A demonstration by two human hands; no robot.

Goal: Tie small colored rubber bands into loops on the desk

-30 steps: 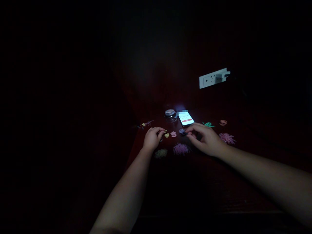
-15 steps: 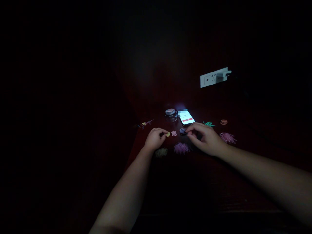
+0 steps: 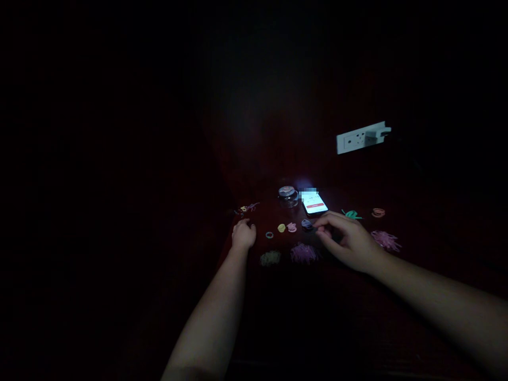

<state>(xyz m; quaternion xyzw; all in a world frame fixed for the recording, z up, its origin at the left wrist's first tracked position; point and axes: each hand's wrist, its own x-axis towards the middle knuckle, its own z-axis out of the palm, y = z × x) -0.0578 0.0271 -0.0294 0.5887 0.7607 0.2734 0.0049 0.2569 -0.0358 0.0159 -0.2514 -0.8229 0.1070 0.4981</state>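
My left hand (image 3: 243,234) rests on the dark table, fingers stretched forward and thumb apart, just short of a small mixed pile of coloured bands (image 3: 246,208). No object shows in it. My right hand (image 3: 347,241) has its thumb and fingertips pinched beside a small purple-blue bunch of bands (image 3: 306,224); what lies in the pinch is too dark to make out. Between the hands sit a thin dark ring-shaped band (image 3: 269,235), a yellow bunch (image 3: 281,228) and a pink bunch (image 3: 292,227). They look like small rubber bands.
A lidded clear jar (image 3: 288,196) stands behind the bunches, beside a lit phone (image 3: 315,202). Nearer me lie an olive heap (image 3: 270,258) and a purple heap (image 3: 305,253). Green (image 3: 352,214), orange (image 3: 378,212) and pink bands (image 3: 386,241) lie rightward. A wall socket (image 3: 361,137) holds a plug.
My left hand has left the yellow bunch and moved left toward the mixed pile, uncovering the dark ring. My right hand stays by the purple-blue bunch. The whole view has shifted slightly.
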